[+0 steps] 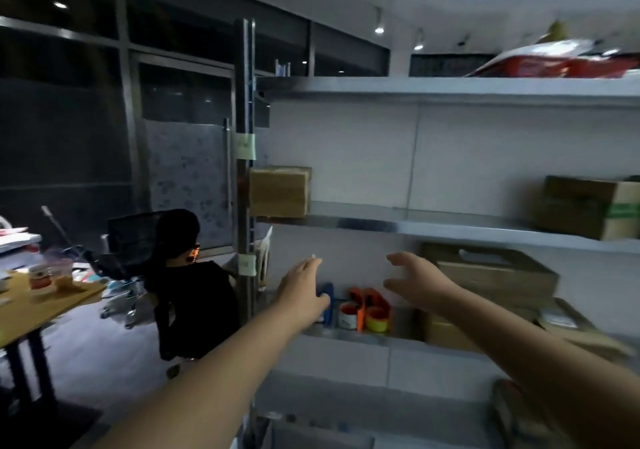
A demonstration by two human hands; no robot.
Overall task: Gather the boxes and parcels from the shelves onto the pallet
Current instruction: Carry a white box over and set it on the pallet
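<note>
A small brown cardboard box (280, 192) sits at the left end of the middle shelf (415, 221). My left hand (304, 284) and my right hand (414, 284) reach forward below that shelf, both with spread fingers and holding nothing. A larger box with a green stripe (592, 208) stands at the shelf's right end. Another brown box (495, 273) lies on the lower shelf to the right of my right hand. A red and white parcel (554, 62) lies on the top shelf (450, 86). No pallet is in view.
Rolls of tape and small containers (363, 310) stand on the lower shelf between my hands. A person in black (194, 289) sits left of the shelf post (245, 171). A cluttered wooden table (38, 299) is at far left.
</note>
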